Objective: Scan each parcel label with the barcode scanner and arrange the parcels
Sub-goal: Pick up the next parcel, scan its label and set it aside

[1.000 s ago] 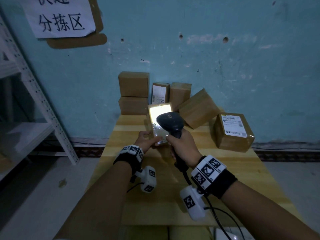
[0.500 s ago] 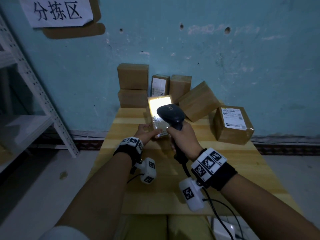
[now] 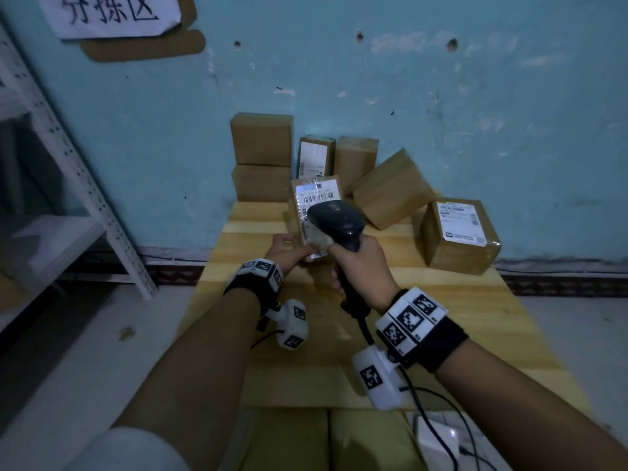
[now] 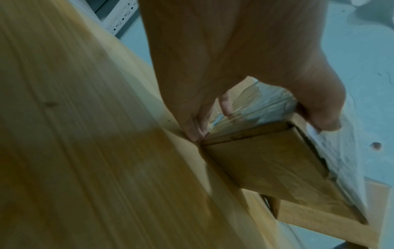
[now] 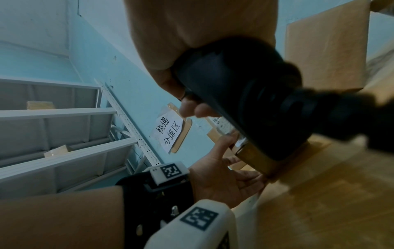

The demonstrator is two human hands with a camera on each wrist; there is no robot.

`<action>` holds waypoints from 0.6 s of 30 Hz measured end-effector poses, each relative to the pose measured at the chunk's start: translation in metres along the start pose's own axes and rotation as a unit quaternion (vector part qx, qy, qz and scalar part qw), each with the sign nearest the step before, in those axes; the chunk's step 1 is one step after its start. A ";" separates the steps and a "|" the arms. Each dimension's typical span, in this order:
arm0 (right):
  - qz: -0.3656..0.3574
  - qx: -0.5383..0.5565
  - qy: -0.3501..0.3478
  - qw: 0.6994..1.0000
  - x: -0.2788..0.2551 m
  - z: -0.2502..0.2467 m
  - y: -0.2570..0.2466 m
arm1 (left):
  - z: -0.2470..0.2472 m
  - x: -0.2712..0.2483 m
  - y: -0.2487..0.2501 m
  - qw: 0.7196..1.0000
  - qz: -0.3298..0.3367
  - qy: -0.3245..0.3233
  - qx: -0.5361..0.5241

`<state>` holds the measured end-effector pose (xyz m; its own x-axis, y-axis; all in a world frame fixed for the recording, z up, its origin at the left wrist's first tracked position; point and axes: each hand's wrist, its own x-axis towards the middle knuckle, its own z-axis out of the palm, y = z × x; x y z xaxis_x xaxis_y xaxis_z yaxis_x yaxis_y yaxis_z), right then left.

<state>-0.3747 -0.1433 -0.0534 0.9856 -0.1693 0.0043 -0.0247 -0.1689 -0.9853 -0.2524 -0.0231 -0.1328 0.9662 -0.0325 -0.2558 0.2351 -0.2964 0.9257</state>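
My left hand (image 3: 289,250) grips a small cardboard parcel (image 3: 314,198) by its lower end, thumb on the labelled face and fingers behind, and holds it tilted upright on the wooden table (image 3: 475,321). In the left wrist view the thumb (image 4: 319,116) presses the parcel's (image 4: 266,165) plastic-covered label. My right hand (image 3: 360,266) grips the handle of a black barcode scanner (image 3: 336,220). The scanner's head points at the label and hides its lower half. In the right wrist view my fingers (image 5: 192,107) curl round the scanner (image 5: 245,94).
Several more cardboard parcels stand against the blue wall: a stack of two (image 3: 261,158), a leaning one (image 3: 390,188), and a labelled one (image 3: 458,236) at the right. A white metal shelf (image 3: 85,185) stands left. The scanner cable (image 3: 428,419) trails off the near table edge.
The bright scan light on the label has gone out, so the barcode now reads plainly. Hands, parcel and scanner stay nearly where they were.
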 end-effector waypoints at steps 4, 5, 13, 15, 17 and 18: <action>-0.006 -0.008 -0.005 1.000 -0.003 0.000 -0.001 | 0.000 -0.001 0.001 1.000 -0.003 0.001 0.011; -0.011 -0.013 -0.003 1.000 -0.003 -0.001 -0.001 | 0.000 -0.001 0.001 1.000 -0.003 -0.003 0.006; -0.021 -0.032 0.017 0.999 -0.002 -0.002 -0.001 | -0.001 0.001 -0.001 1.000 -0.002 -0.011 -0.003; -0.025 -0.038 0.024 0.999 -0.002 -0.002 -0.001 | -0.002 0.000 0.001 1.000 -0.003 -0.014 -0.001; -0.028 -0.039 0.028 0.998 -0.003 -0.004 -0.002 | -0.002 0.000 0.001 1.000 -0.004 -0.016 0.009; -0.029 -0.038 0.029 0.998 -0.003 -0.005 -0.002 | -0.002 -0.001 0.002 1.000 -0.004 -0.017 0.013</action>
<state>-0.3787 -0.1478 -0.0508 0.9742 -0.2133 0.0740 0.0180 -0.2533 -0.9672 -0.2522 -0.0214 -0.1301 0.9599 -0.0631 -0.2732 0.2396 -0.3215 0.9161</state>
